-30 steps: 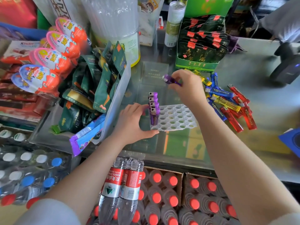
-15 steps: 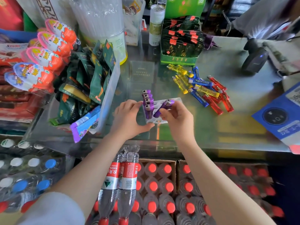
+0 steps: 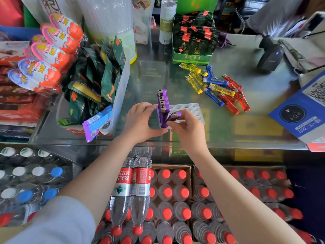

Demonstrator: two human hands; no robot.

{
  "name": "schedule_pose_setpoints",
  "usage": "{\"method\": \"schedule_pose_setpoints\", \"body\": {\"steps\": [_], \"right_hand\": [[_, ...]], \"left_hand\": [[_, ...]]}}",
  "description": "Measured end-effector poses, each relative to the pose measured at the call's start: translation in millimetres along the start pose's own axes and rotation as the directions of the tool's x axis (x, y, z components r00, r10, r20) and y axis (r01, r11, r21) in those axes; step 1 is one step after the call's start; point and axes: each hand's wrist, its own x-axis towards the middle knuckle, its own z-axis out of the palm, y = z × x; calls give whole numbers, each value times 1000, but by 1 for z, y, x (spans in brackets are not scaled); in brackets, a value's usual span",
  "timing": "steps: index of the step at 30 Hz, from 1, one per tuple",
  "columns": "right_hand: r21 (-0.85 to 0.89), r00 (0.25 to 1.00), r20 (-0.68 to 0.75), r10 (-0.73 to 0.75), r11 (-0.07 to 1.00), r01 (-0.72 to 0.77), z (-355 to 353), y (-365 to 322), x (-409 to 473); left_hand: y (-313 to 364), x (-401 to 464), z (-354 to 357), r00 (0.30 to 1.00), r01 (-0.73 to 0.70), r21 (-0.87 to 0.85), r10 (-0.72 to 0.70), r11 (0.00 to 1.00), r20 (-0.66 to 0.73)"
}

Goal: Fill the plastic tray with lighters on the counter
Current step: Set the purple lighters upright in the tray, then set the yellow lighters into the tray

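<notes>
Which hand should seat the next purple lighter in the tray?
Probably the right hand: it already pinches the purple lighter tilted over the plastic tray. The left hand is steadying the tray's near-left corner.

- Tray (image 3: 195, 110) at the centre of the counter (image 3: 260, 95); a row of lighters (image 3: 162, 104) stands along its 9 o'clock edge.
- Loose lighters (image 3: 218, 88) lie at 2 o'clock of the tray.
- Snack bin (image 3: 121, 95) at 9 o'clock.
- Scanner (image 3: 270, 55) at 2 o'clock, beyond the loose lighters.
</notes>
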Motion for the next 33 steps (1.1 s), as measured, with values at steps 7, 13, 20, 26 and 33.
{"method": "schedule_pose_setpoints", "body": {"steps": [7, 13, 20, 26, 33], "right_hand": [[-272, 996, 46, -73, 959, 83, 8, -10, 1], [-403, 996, 32, -85, 911, 90, 10, -8, 0], [-389, 999, -44, 28, 920, -42, -47, 10, 33], [-515, 980, -195, 30, 848, -128, -84, 36, 64], [-613, 991, -126, -38, 789, -48, -78, 47, 84]], "left_hand": [[1, 1, -2, 999, 20, -28, -19, 999, 30], [2, 5, -8, 993, 19, -29, -16, 999, 113], [12, 8, -13, 988, -45, -49, 51, 998, 146], [24, 13, -3, 987, -73, -40, 78, 997, 140], [22, 14, 5, 992, -83, -13, 84, 996, 94]]}}
